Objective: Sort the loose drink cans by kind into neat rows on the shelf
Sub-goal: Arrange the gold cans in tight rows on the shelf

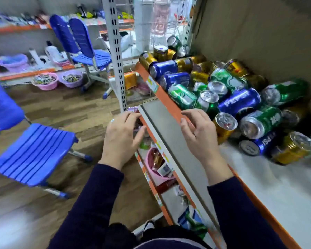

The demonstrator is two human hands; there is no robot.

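Held the left hand (121, 135) and right hand (197, 135) loosely curled, empty, at 6 o'clock, flanking the grey flat rail (171, 133) on the orange-edged white shelf (276, 186). Judged sorting not yet begun. Had bare shelf at 4 o'clock for rows. Needed next a reach to 1 o'clock into the heap of blue, green and gold drink cans (239, 103), hemmed behind by the brown cardboard wall (258, 33).

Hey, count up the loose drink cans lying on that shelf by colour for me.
Blue metal drink cans: 4
Green metal drink cans: at least 7
Gold metal drink cans: at least 9
Total: at least 20; some may be hidden.
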